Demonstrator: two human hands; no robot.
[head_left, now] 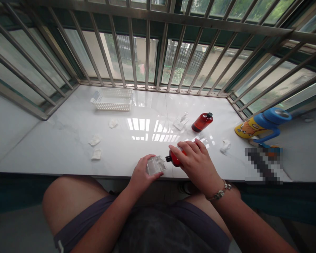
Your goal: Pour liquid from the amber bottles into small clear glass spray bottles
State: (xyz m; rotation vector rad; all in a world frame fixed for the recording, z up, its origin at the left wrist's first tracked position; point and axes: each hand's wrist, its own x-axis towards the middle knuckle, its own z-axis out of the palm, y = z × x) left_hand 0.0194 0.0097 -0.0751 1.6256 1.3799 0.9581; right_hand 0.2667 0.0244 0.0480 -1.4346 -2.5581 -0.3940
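My left hand [143,172] grips a small clear square bottle [155,166] at the front edge of the counter, its neck facing right. My right hand [196,163] is wrapped round a red bottle [175,159] with a black neck, tipped so that its mouth points left at the clear bottle's opening. The two mouths are very close; I cannot tell whether they touch or whether liquid flows. Behind my right hand a second red bottle [201,123] with a black cap rests on the counter. Beside it are small clear parts [181,121].
A white perforated basket [112,106] stands at the back left. Crumpled white tissues [94,140] lie on the left, and another tissue [225,145] on the right. A blue and yellow flask [260,123] is at the right, near a pixelated patch. Metal window bars [147,52] bound the counter's back.
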